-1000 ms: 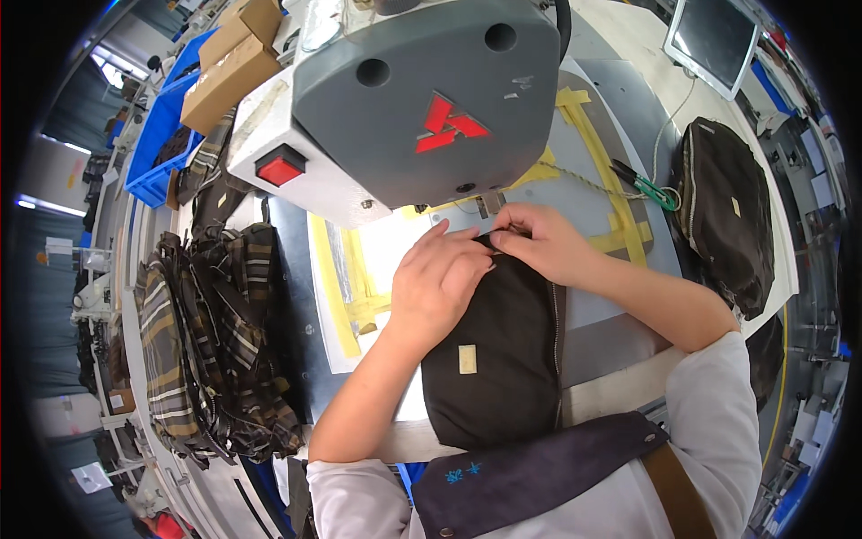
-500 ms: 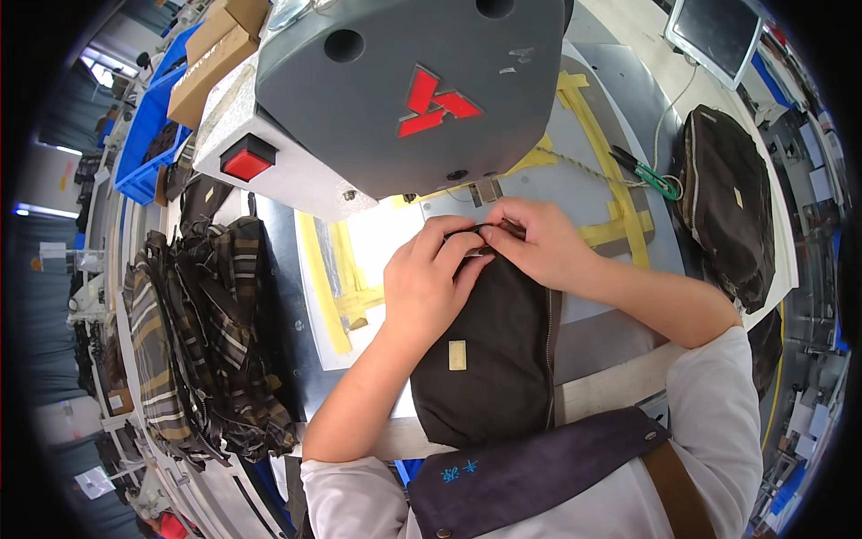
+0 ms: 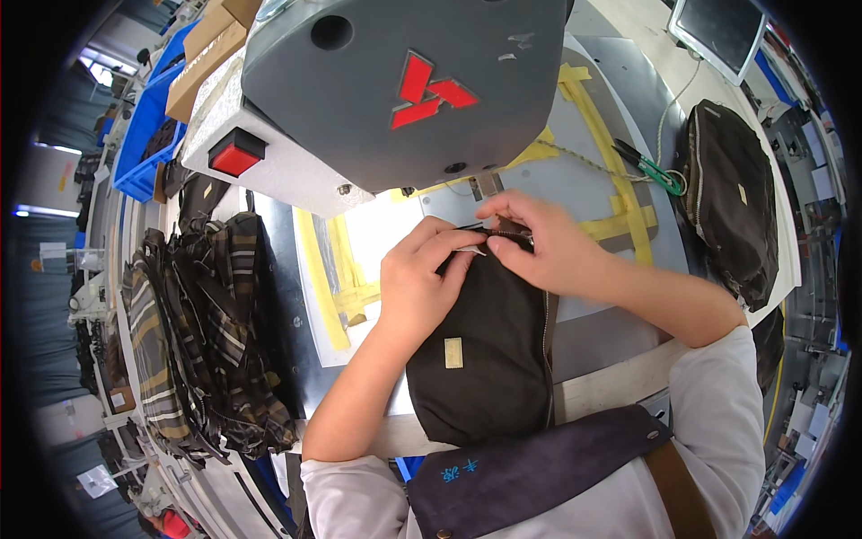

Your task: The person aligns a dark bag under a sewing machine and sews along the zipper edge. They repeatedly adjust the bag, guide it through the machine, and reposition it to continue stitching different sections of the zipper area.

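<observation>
A dark brown fabric pouch (image 3: 489, 350) with a small pale label and a side zipper lies on the metal sewing table (image 3: 593, 180). My left hand (image 3: 422, 283) presses on the pouch's top left and pinches its upper edge. My right hand (image 3: 539, 242) grips the same top edge by the zipper end, just under the needle area of the grey sewing machine head (image 3: 395, 81). The fingertips of both hands meet at the pouch's top seam.
Yellow tape strips (image 3: 620, 180) mark the table. A pile of plaid and dark fabric pieces (image 3: 197, 332) lies at the left. Another dark pouch (image 3: 727, 198) sits at the right near green-handled snips (image 3: 651, 169). Blue bins (image 3: 148, 135) and cardboard boxes stand far left.
The view has moved closer to the machine head. Both hands stay on the pouch's top edge, with the fingers shifted slightly along the seam.
</observation>
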### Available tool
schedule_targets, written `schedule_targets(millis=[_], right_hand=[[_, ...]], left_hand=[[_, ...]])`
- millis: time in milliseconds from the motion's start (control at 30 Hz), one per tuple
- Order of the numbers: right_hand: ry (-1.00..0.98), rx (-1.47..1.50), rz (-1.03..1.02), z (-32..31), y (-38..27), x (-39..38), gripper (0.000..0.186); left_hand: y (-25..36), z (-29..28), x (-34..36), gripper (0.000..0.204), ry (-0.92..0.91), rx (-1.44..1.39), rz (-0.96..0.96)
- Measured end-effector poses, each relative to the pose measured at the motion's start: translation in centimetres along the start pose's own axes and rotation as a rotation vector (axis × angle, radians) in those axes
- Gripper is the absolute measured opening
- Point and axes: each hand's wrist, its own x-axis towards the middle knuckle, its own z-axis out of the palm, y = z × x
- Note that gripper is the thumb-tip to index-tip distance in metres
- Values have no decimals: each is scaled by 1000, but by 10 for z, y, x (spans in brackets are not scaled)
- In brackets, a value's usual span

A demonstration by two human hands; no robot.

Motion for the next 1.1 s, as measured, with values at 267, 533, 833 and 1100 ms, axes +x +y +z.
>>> schedule_targets(millis=[267, 533, 833, 1100], right_hand=[[-54, 181, 133, -4, 9, 0, 17], [-53, -127, -340, -8, 17, 1, 17], [-138, -250, -164, -13, 7, 9, 12], [-300, 81, 273, -17, 2, 22, 21]], left_hand=[[0, -9, 2, 19, -51, -149, -122], [0, -9, 4, 19, -14, -150, -133], [-2, -1, 4, 18, 81, 184, 137], [0, -4, 7, 15, -50, -137, 15]])
